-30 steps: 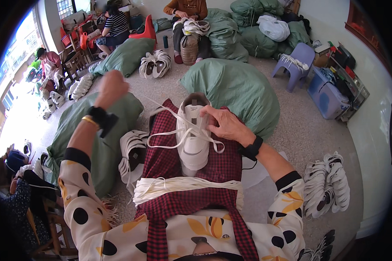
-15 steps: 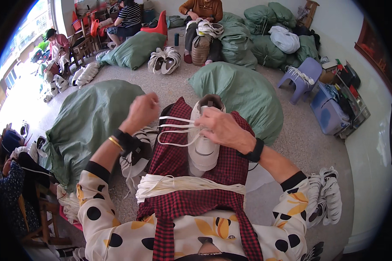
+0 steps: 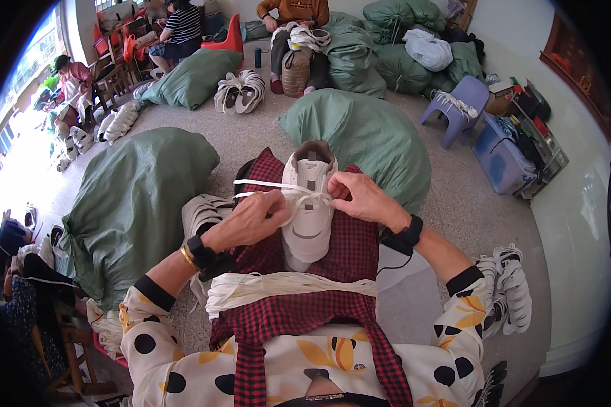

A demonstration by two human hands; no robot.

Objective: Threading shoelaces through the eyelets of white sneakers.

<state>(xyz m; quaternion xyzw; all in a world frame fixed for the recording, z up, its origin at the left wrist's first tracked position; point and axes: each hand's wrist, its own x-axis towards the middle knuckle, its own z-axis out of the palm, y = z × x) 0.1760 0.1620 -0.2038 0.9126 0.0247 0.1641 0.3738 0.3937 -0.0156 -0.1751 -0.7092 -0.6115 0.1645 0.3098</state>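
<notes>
A white sneaker (image 3: 307,241) rests on my lap over a red-and-black checked apron (image 3: 271,325), its toe toward me. White shoelace (image 3: 268,183) crosses its upper, and loose loops stick out to the left. My left hand (image 3: 259,217) is closed at the shoe's left side, fingers pinched at the lace. On the other side my right hand (image 3: 363,197) pinches lace by the eyelets, thumb and forefinger together. Across my lap, nearer to me, lies a bundle of white laces (image 3: 292,286).
Large green sacks (image 3: 142,197) stand left and ahead (image 3: 360,136). Paired white shoes (image 3: 241,93) and stacked shoes (image 3: 512,292) sit on the floor. A purple stool (image 3: 458,108) holds laces, beside a blue bin (image 3: 499,159). Several people sit working farther off.
My left hand has come down and right, from the air to the shoe's lace. My right hand has shifted to the shoe's right side, and the lace is now drawn across the upper.
</notes>
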